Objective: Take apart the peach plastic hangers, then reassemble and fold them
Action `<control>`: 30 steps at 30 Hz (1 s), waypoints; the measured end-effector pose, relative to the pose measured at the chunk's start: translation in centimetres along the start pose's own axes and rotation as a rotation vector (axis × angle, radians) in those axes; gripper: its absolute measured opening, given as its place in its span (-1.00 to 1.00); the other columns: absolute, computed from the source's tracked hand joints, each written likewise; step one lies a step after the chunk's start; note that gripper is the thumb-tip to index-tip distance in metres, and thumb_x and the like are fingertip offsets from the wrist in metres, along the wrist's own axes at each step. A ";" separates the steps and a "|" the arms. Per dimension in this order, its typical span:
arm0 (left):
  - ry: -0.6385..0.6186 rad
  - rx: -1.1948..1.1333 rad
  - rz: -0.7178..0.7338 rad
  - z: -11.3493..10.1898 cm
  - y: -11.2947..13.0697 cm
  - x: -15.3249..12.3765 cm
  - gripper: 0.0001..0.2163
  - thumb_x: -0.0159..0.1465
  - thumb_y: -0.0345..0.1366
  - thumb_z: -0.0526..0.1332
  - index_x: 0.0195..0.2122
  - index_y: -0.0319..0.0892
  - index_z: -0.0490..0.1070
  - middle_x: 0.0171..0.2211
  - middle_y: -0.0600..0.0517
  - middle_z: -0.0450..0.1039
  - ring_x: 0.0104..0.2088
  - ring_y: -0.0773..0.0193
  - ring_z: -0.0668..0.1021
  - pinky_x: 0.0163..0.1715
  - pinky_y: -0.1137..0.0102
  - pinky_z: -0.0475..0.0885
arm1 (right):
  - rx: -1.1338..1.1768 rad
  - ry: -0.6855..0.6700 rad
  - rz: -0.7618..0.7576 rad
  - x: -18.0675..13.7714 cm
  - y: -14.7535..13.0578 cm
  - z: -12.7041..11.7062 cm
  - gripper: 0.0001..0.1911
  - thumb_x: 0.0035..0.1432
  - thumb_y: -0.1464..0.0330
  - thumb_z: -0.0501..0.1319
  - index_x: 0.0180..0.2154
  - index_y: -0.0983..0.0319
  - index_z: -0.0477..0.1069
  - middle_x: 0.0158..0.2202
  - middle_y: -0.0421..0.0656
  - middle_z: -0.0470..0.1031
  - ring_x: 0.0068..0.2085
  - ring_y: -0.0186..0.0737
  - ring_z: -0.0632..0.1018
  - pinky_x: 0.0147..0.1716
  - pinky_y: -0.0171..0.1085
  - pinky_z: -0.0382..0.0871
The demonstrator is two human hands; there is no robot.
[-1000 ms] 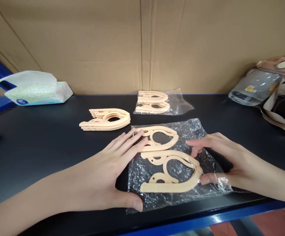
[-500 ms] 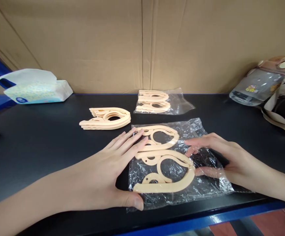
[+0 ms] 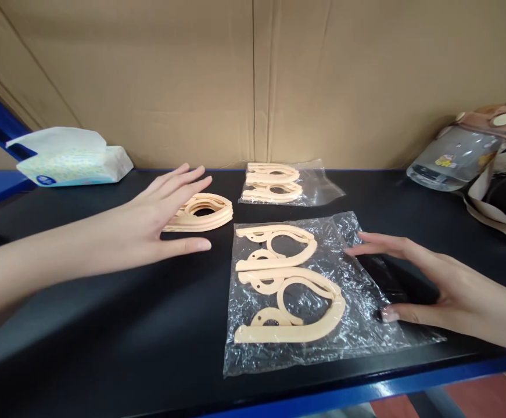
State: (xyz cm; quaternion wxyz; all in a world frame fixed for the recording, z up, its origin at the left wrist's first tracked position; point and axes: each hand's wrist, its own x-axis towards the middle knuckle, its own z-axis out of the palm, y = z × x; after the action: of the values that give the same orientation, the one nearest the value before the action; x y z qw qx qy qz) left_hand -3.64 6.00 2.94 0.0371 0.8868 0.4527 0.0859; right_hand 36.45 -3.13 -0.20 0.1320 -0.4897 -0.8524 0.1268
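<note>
Head view: we are holding our left hand [image 3: 161, 212] left of center, thumb and fingers standing apart, covering part of a stack [image 3: 218, 217] of beige hangers; we cannot tell whether it is touching them. Our right hand [image 3: 435, 284] is hovering at the right of the frame, thumb and fingers parted, fingertips lying near the right edge of a clear bag [image 3: 359, 325]. That bag is lying flat at lower center, and two hangers [image 3: 300, 334] are resting inside, one above the other. At upper center, a second bag [image 3: 318, 183] is holding more hangers. Tissues [image 3: 74, 165] are sitting at upper left; a bottle [image 3: 457, 154] is leaning at upper right.
</note>
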 end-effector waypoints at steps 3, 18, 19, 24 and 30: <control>-0.040 0.022 0.027 0.4 -0.4 0.9 -0.20 0.20 0.26 0.03 0.35 -0.13 0.00 0.41 0.06 -0.19 0.37 -0.15 -0.12 0.30 -0.04 -0.09 | 0.000 -0.036 -0.004 0.3 -0.2 0.1 -0.30 0.15 0.12 0.24 0.27 -0.08 0.05 0.27 -0.15 0.27 0.24 0.04 0.34 0.13 0.06 0.34; -0.196 -0.170 0.109 3.7 6.9 -2.0 -0.18 0.09 0.33 0.12 0.33 0.13 0.04 0.40 0.14 -0.10 0.38 -0.03 -0.05 0.33 -0.01 -0.03 | 0.121 -0.106 -0.094 3.4 -0.5 1.6 0.00 0.11 0.10 0.29 0.37 -0.13 -0.34 0.40 -0.24 -0.05 0.35 0.04 0.11 0.24 0.06 0.16; -0.209 -0.168 0.119 3.6 6.7 -1.8 -0.18 0.09 0.33 0.13 0.33 0.12 0.04 0.40 0.13 -0.10 0.39 -0.03 -0.06 0.33 -0.03 -0.05 | 0.126 -0.099 -0.096 3.4 -0.5 1.6 -0.01 0.12 0.10 0.28 0.37 -0.13 -0.33 0.40 -0.23 -0.02 0.34 0.03 0.13 0.24 0.07 0.16; -0.269 -0.206 0.156 3.4 6.3 -1.5 -0.16 0.10 0.30 0.17 0.35 0.10 0.00 0.40 0.08 -0.11 0.38 -0.10 -0.09 0.32 -0.06 -0.05 | 0.129 -0.088 -0.105 3.3 -0.5 1.8 -0.04 0.13 0.10 0.27 0.37 -0.09 -0.29 0.40 -0.21 -0.04 0.34 0.03 0.13 0.23 0.08 0.16; -0.214 -0.216 0.105 3.7 6.6 -2.0 -0.16 0.11 0.31 0.13 0.35 0.11 -0.03 0.40 0.10 -0.12 0.39 -0.02 -0.07 0.32 0.01 0.03 | 0.136 -0.094 -0.082 3.3 -0.7 1.9 -0.05 0.13 0.09 0.27 0.38 -0.05 -0.25 0.40 -0.18 -0.04 0.35 0.04 0.12 0.25 0.08 0.12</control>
State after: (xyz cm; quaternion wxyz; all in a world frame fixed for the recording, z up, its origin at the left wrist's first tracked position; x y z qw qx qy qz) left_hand 1.11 0.56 -0.03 0.1758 0.9041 0.3873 0.0407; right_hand 33.65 -0.80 -1.45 0.1298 -0.4377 -0.8665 0.2018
